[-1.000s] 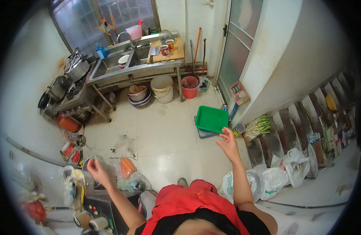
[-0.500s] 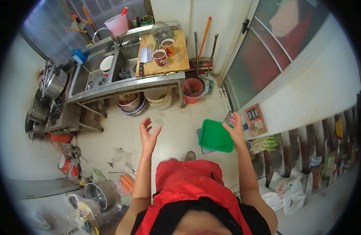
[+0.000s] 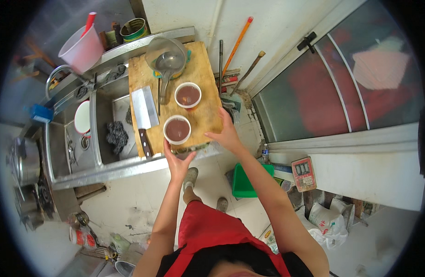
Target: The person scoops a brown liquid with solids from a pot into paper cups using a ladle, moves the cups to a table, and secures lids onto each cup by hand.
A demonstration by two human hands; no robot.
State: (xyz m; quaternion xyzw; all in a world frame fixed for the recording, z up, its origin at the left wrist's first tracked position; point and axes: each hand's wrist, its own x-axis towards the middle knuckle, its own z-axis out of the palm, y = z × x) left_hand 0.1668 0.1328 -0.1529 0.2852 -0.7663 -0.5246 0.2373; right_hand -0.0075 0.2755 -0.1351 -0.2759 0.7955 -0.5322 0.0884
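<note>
Toward 4 o'clock, 1 red box (image 3: 304,174) and 1 white bag (image 3: 330,227) bear print too small to read.

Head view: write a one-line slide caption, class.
Left hand at the nearer filled cup, right hand by the cutting board.

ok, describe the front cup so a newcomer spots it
Find the steel sink; a wooden board lies at its right end. Near the board's front edge stands the cup; unlike the other cup, it has the left hand at it.
</note>
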